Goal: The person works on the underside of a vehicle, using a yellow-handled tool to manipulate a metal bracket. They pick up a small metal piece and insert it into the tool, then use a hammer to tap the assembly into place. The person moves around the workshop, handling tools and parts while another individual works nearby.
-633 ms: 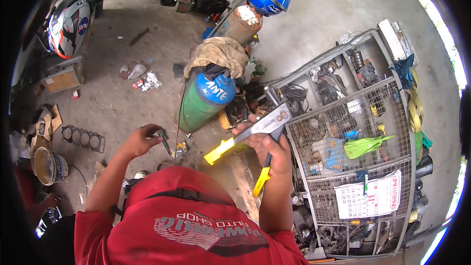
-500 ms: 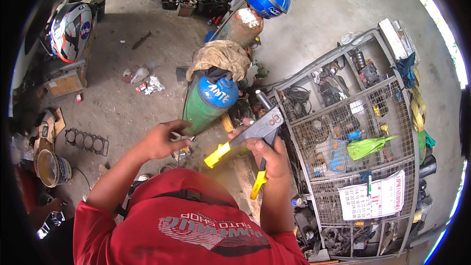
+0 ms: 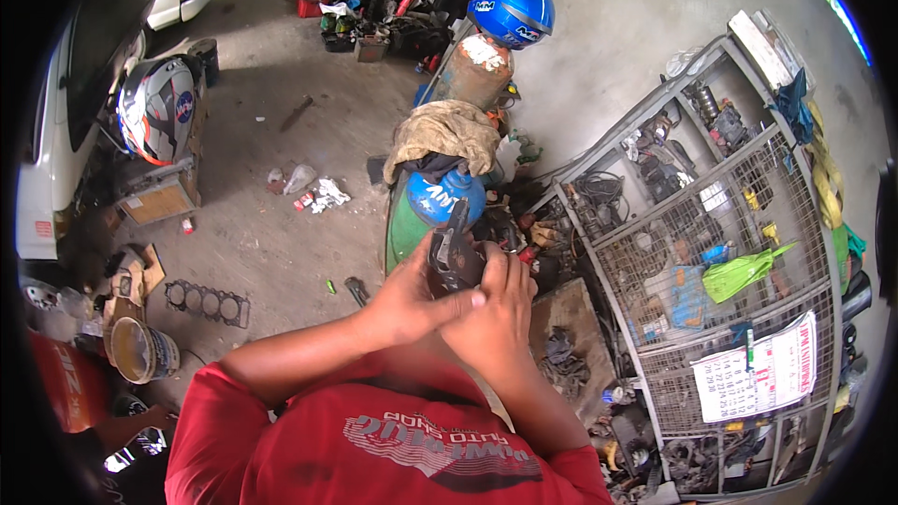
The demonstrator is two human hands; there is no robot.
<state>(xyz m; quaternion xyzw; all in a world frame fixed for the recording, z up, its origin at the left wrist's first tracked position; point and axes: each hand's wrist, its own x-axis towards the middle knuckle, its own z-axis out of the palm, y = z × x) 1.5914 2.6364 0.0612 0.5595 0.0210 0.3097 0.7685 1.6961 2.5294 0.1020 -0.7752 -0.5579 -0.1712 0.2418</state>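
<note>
In front of my chest both hands close around a hand riveter, of which only the dark metal head and its upward-pointing nose show; its yellow grips are hidden. My left hand wraps its near left side, thumb stretched across toward the other hand. On the right side my right hand curls its fingers over the tool. Just beyond the riveter stands a green and blue gas cylinder, with a brown cloth draped over its top.
To the right stands a wire-mesh rack full of parts. A blue helmet tops a rusty cylinder farther back. Leftward are a head gasket, a bucket, another helmet on a wooden box, and a white vehicle.
The riveter has turned, so its spread yellow grips no longer show. My left hand, free and apart before, now holds it together with the right. The view has shifted slightly.
</note>
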